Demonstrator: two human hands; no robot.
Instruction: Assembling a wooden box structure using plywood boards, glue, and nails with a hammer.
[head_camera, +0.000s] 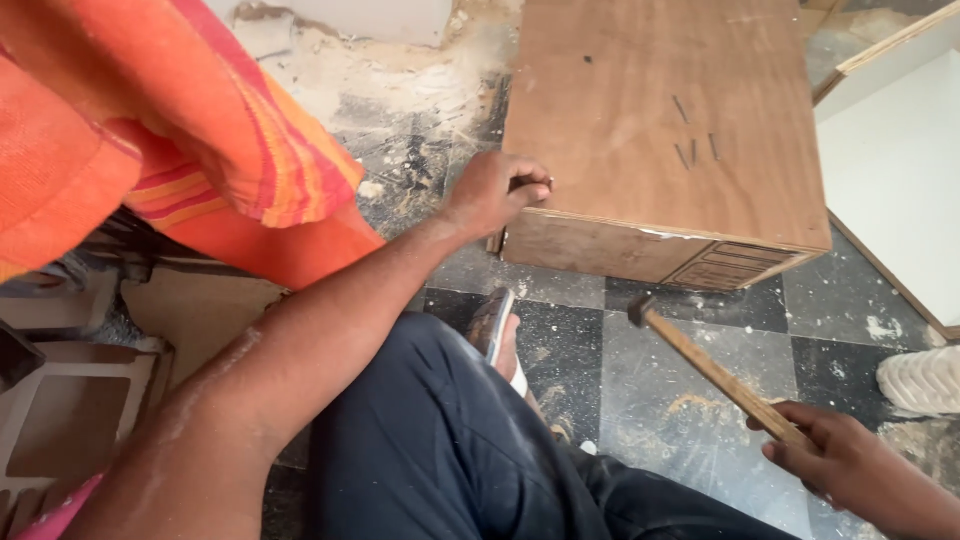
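An orange striped cloth (200, 130) hangs at the far left above a pale wooden frame (60, 400). A white panel (890, 180) lies at the far right, with a white shoe sole (922, 380) near it on the dusty chequered floor (690, 400).

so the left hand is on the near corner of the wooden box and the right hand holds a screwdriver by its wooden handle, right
Not quite: the right hand holds a hammer, not a screwdriver, by its wooden handle. The left hand is indeed on the near corner of the wooden box. The head view shows it.
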